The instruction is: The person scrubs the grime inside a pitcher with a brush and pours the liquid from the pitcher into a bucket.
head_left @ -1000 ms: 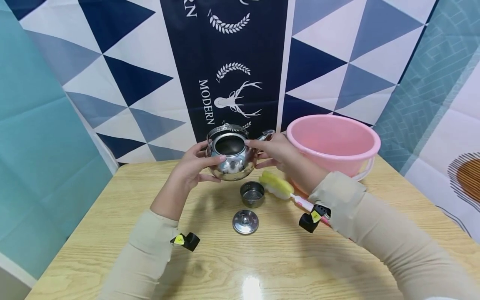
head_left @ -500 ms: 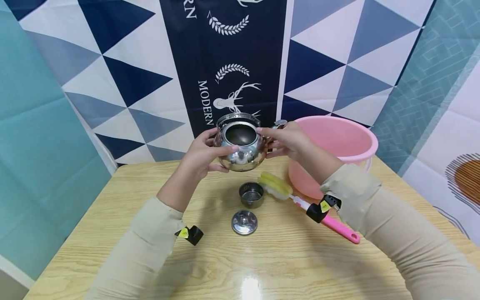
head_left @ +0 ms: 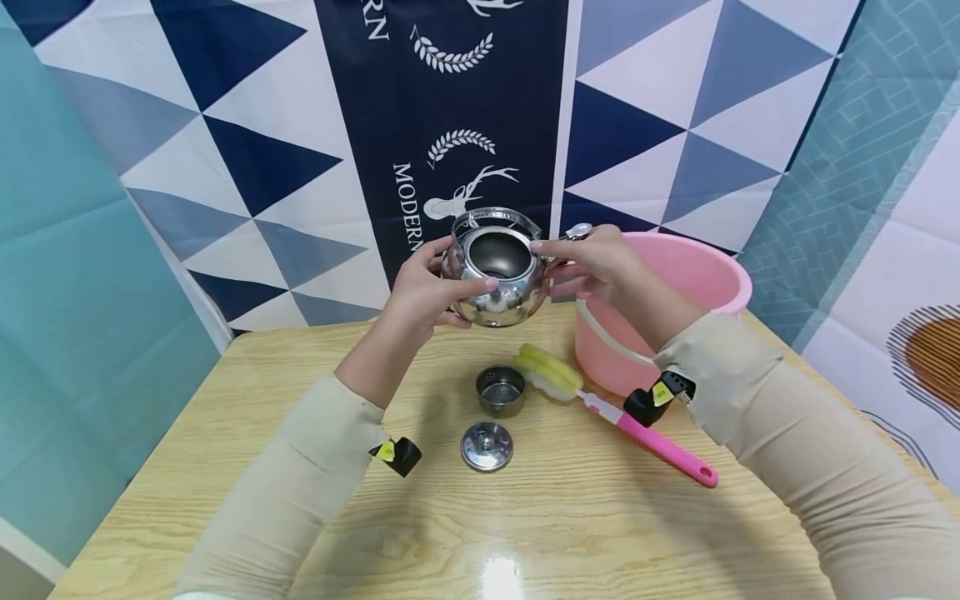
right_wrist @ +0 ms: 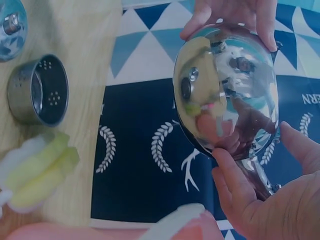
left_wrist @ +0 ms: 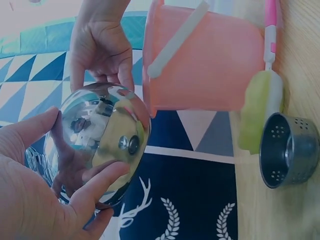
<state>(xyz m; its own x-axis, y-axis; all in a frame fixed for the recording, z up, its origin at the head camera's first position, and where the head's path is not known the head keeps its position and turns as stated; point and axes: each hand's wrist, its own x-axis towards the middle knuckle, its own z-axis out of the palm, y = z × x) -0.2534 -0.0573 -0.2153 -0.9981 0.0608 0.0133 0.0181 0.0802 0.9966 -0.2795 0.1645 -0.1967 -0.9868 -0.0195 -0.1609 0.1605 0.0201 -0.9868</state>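
Note:
A shiny steel teapot (head_left: 510,307), its mouth uncovered and tipped toward me, is held up above the far part of the table. My left hand (head_left: 429,287) grips its left side, thumb across the front below the rim. On the other side my right hand (head_left: 603,265) holds it around the spout (right_wrist: 254,175), thumb near the mouth. The raised bail handle (head_left: 498,217) stands behind the opening. Below on the table are a perforated strainer cup (head_left: 500,393) and, nearer me, the round knobbed lid (head_left: 487,447).
At the back right stands a pink bucket (head_left: 611,358) with a white handle, partly behind my right forearm. A brush with a yellow-and-white sponge head (head_left: 551,372) and pink handle (head_left: 667,448) lies in front of it. A patterned cloth (head_left: 277,167) hangs behind the table.
Both hands have raised the teapot and carried it to the right, away from above the strainer cup. The cup, lid and brush have stayed in place.

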